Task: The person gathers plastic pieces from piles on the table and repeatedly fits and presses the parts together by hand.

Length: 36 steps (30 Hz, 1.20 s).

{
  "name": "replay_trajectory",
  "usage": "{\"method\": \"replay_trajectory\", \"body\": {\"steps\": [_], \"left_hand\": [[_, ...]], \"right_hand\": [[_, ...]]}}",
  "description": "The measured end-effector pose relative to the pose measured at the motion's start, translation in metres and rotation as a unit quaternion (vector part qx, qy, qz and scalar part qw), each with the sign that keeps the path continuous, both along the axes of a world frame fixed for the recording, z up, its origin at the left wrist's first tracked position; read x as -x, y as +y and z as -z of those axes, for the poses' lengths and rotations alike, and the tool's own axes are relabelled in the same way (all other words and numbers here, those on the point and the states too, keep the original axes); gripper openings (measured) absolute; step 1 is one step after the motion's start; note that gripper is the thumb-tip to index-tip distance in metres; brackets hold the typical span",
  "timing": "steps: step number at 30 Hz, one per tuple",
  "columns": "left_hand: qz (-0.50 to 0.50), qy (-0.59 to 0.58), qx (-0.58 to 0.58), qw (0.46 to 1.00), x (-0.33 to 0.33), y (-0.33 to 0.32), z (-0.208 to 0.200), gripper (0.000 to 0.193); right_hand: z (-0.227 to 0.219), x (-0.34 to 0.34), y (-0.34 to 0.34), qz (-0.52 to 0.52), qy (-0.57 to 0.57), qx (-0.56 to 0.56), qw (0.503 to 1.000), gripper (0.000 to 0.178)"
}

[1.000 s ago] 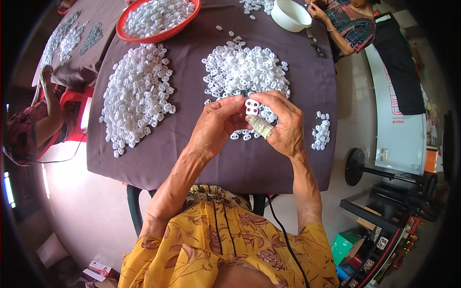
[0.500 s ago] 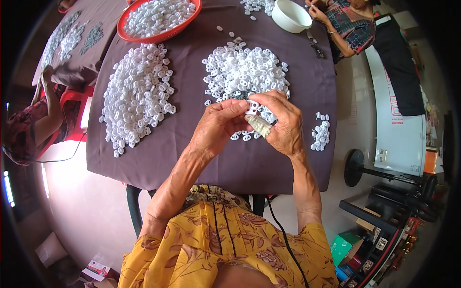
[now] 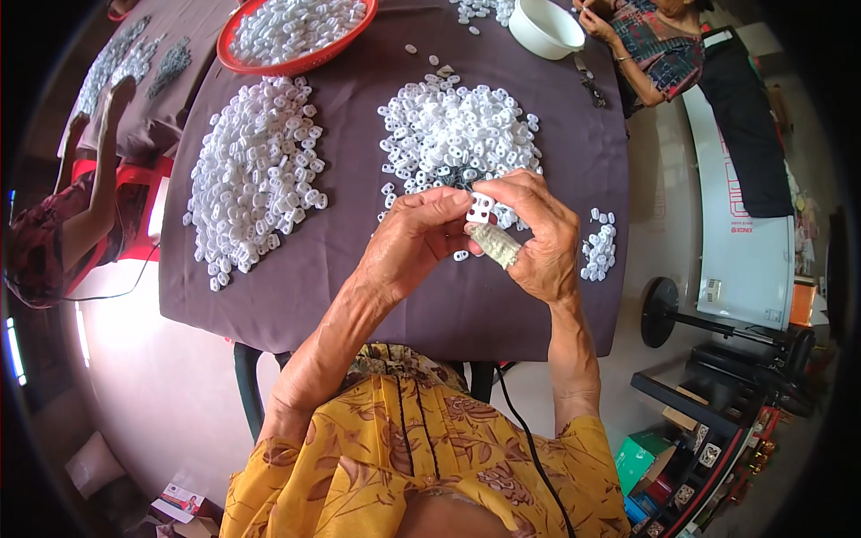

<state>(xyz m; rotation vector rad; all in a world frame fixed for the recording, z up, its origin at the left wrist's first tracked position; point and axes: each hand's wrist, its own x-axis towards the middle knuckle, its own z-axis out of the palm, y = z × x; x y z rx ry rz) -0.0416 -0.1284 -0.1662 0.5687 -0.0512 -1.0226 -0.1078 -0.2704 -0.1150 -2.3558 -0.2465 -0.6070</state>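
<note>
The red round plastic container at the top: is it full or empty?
The container looks well filled: small white oval plastic pieces cover the inside that shows, with bare red rim beside them.

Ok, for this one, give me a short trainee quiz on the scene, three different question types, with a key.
1. Which hand wears the pale wrap just below the held white piece?
2. True or false: the red basin holds white pieces.
3. Which container stands on the table, to the right of the red basin? A) a green basket; B) a white bowl; C) a blue jug.

Key: 1. The right hand. 2. True. 3. B.
</note>
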Motion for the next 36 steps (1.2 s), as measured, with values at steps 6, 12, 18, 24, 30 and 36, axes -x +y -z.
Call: {"method": "replay_trajectory", "body": {"steps": [6, 12, 18, 24, 30, 36], "left_hand": [[0.019, -0.011, -0.005, 1.000, 0.005, -0.001, -0.007, 0.019], [0.031, -0.012, 0.015, 0.999, 0.009, -0.001, -0.011, 0.019], [0.031, -0.028, 0.013, 0.999, 0.011, -0.002, -0.017, 0.019], [-0.021, -0.085, -0.024, 0.996, 0.014, -0.003, -0.013, 0.014], [-0.046, -0.168, -0.079, 0.981, 0.013, -0.002, -0.018, 0.016], [-0.047, -0.149, -0.092, 0.983, 0.013, -0.004, -0.019, 0.016]], "right_hand": [[-0.004, 0.004, -0.001, -0.005, -0.010, -0.027, 1.000, 0.034], [-0.011, 0.010, -0.002, -0.010, -0.001, -0.031, 0.999, 0.032], [-0.011, 0.012, -0.004, -0.013, -0.021, -0.033, 0.999, 0.037], [-0.009, 0.012, -0.002, 0.014, 0.009, -0.044, 0.999, 0.028], [-0.013, 0.015, -0.008, 0.024, 0.043, -0.109, 0.993, 0.025], [-0.010, 0.012, -0.005, 0.022, 0.046, -0.130, 0.990, 0.029]]}}
